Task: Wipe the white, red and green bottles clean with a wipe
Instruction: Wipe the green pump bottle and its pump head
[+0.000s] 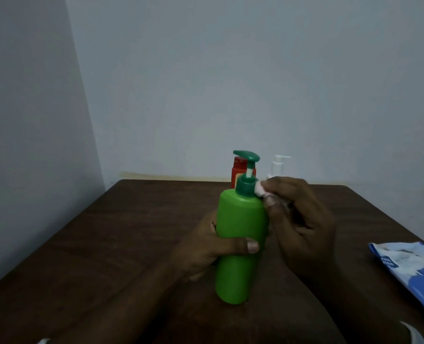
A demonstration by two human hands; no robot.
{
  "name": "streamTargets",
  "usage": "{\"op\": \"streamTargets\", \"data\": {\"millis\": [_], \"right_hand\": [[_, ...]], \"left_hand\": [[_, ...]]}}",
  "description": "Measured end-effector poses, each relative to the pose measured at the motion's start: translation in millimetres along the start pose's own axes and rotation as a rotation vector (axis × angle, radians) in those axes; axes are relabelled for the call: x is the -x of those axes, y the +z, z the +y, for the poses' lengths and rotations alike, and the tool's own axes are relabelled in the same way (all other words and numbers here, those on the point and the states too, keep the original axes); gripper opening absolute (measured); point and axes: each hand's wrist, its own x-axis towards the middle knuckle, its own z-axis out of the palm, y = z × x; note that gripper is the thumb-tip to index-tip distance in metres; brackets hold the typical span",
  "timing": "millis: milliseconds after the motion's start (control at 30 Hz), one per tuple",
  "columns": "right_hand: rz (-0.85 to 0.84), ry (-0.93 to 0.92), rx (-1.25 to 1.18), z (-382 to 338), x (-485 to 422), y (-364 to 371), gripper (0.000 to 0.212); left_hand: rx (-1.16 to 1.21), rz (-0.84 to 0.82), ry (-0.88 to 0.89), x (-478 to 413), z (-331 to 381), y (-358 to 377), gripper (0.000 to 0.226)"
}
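Note:
A green pump bottle point(239, 244) with a dark green pump head is held upright above the brown table point(131, 232). My left hand point(206, 247) grips its body, thumb across the front. My right hand point(302, 219) pinches a small white wipe point(258, 190) and presses it against the bottle's shoulder, just beside the dark green collar. Behind the green bottle stands a red bottle point(238, 170), partly hidden. A white pump bottle point(279, 165) stands to its right at the table's far edge, its lower part hidden by my right hand.
A blue and white wipe packet point(412, 271) lies at the table's right edge. Pale walls close in behind the table and on the left.

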Motion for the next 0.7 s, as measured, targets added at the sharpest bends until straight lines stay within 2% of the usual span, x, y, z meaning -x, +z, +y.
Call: {"op": "streamTargets", "data": {"millis": [167, 333, 533, 600, 700], "right_hand": [[-0.057, -0.053, -0.024, 1, -2, -8, 0.013], [-0.039, 0.154, -0.127, 5, -9, -4, 0.011], [-0.077, -0.077, -0.009, -3, -3, -11, 0.014], [-0.061, -0.008, -0.03, 0, -8, -5, 0.016], [0.011, 0.231, -0.138, 3, -6, 5, 0.013]], "left_hand": [[0.06, 0.001, -0.001, -2, 2, 7, 0.048], [0.05, -0.012, -0.018, -2, 5, 7, 0.043], [0.099, 0.012, -0.034, -2, 0, 12, 0.051], [0.096, 0.01, -0.032, -3, 3, 9, 0.048], [0.084, 0.006, -0.035, -3, 4, 8, 0.047]]}}
